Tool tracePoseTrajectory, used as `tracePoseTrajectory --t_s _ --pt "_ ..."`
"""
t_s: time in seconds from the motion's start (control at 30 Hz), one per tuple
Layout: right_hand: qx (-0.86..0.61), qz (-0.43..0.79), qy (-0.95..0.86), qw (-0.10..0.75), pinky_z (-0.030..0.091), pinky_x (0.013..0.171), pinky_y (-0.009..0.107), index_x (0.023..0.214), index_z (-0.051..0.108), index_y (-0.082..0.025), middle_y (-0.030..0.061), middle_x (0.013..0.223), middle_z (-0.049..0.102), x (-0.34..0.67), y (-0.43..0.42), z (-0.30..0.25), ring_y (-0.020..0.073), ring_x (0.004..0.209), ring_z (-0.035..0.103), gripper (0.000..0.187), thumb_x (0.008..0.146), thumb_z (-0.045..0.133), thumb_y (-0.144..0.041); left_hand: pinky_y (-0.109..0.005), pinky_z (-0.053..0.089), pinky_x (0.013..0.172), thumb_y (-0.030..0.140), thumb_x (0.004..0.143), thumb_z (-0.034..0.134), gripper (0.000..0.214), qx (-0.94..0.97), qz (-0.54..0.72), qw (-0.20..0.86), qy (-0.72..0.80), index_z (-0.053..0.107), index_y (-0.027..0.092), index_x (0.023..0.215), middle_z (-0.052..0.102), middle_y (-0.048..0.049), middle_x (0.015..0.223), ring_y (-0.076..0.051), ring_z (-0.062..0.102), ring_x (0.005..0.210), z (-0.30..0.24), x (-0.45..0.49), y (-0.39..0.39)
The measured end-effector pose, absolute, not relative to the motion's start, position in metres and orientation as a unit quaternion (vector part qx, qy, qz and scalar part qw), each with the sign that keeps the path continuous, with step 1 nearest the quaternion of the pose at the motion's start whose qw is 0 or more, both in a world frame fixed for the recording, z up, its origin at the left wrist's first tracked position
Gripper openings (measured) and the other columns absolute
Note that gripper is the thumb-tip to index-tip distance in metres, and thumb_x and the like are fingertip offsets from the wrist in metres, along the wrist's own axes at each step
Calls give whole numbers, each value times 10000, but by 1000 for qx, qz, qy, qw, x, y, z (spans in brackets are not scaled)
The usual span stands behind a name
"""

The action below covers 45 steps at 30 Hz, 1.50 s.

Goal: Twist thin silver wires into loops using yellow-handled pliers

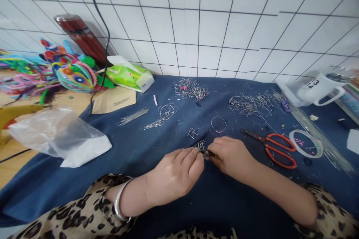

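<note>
My left hand (176,173) is closed, its fingertips pinching a small piece of looped silver wire (201,145). My right hand (234,158) is wrapped round a pair of pliers (206,153), whose jaws meet the wire at my left fingertips. Most of the pliers' handles are hidden in the palm. Just beyond my hands lie a small bent wire shape (193,132) and a thin wire ring (218,124) with pink beads on it. To the right rest red-handled scissors (280,149), blades pointing left.
Tangled wire heaps (251,104) and straight wire bundles (134,115) lie on the dark blue cloth (134,142). A round dish (321,145) of pink beads sits right, near a white mug (321,89). At left are a plastic bag (60,130), a red flask (84,37) and a hanging black cable (107,41).
</note>
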State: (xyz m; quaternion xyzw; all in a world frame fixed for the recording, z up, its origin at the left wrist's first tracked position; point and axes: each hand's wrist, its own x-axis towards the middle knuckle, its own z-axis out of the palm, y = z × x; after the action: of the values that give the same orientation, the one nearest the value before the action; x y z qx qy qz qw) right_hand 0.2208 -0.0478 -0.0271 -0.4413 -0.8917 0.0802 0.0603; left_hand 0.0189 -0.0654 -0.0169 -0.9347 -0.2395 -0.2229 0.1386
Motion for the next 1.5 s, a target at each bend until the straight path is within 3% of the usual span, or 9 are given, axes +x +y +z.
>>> tracePoseTrajectory --t_s 0.2,0.4,0.5,0.7,1.1,1.5 --pt "-387 26 -917 98 307 630 275 735 555 -194 4 709 547 228 -38 -30 133 683 454 147 836 483 -274 -293 540 768 76 849 424 193 -935 -247 48 -252 551 84 994 676 -104 942 -181 635 890 -21 12 -61" --pt "-383 -56 -907 166 338 640 306 823 604 -168 36 719 550 235 -24 -42 156 708 451 140 824 468 -198 -251 513 722 141 841 493 140 -858 -279 -47 -430 565 190 950 696 -19 875 -141 650 786 -25 -1 -31" --pt "-423 -19 -881 213 371 676 311 840 614 -161 48 758 569 237 -19 -50 160 740 476 133 812 493 -208 -194 475 569 228 848 507 74 -793 -265 -147 -528 576 200 849 664 29 696 -101 622 613 -25 -3 -10" --pt "-494 109 -818 274 416 677 277 821 611 -161 36 759 570 242 -5 -57 138 723 500 113 799 543 -248 -177 428 568 227 863 477 136 -783 -192 -297 -512 578 181 785 600 36 656 -75 562 582 -35 -1 11" --pt "-499 162 -803 283 433 661 270 826 613 -175 26 739 565 243 -3 -57 131 701 505 134 800 541 -284 -275 452 747 118 839 446 184 -812 -171 -289 -477 569 193 953 590 -22 903 -134 553 833 -42 -9 17" --pt "-492 151 -812 277 435 684 274 825 611 -178 26 753 573 243 -4 -58 135 719 516 140 801 536 -293 -274 480 723 31 813 393 306 -853 -150 -274 -418 610 183 966 558 -46 951 -123 562 826 -39 -9 13"
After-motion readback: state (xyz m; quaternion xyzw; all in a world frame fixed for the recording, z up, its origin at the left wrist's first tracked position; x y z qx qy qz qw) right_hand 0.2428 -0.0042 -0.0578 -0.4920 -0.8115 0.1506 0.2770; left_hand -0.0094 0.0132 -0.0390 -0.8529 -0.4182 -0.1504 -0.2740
